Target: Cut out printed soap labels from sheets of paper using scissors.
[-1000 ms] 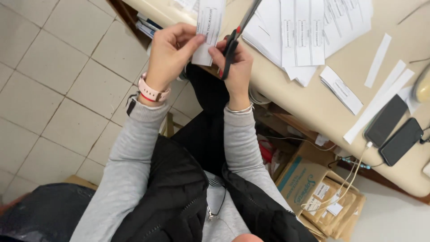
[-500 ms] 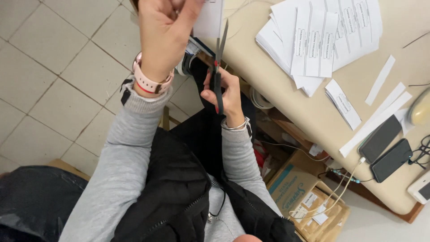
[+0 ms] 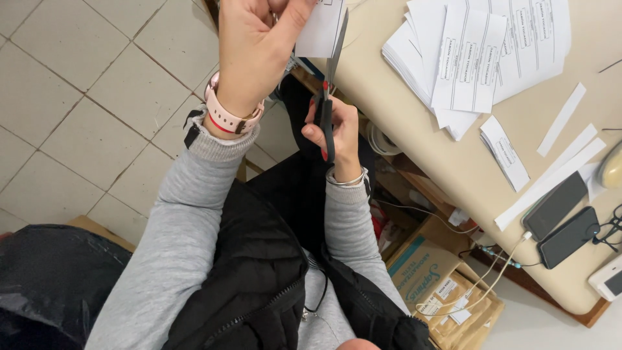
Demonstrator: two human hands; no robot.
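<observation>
My left hand [image 3: 256,45] is raised near the top of the view and pinches a white printed paper slip [image 3: 321,29] by its left edge. My right hand [image 3: 337,133] grips the black handles of a pair of scissors [image 3: 329,97]. The blades point up along the slip's right edge. A pink watch band [image 3: 227,116] sits on my left wrist. Both arms wear grey sleeves under a black vest.
A beige table [image 3: 453,168] runs along the right, with stacked printed sheets [image 3: 479,52], cut white strips [image 3: 551,175], a small pile of slips [image 3: 505,152] and two dark phones [image 3: 560,220]. Cardboard boxes [image 3: 434,285] sit below it. Tiled floor [image 3: 78,110] lies left.
Both hands have come up closer to the camera. The scissors turned from slanted to nearly upright, with their blades against the slip.
</observation>
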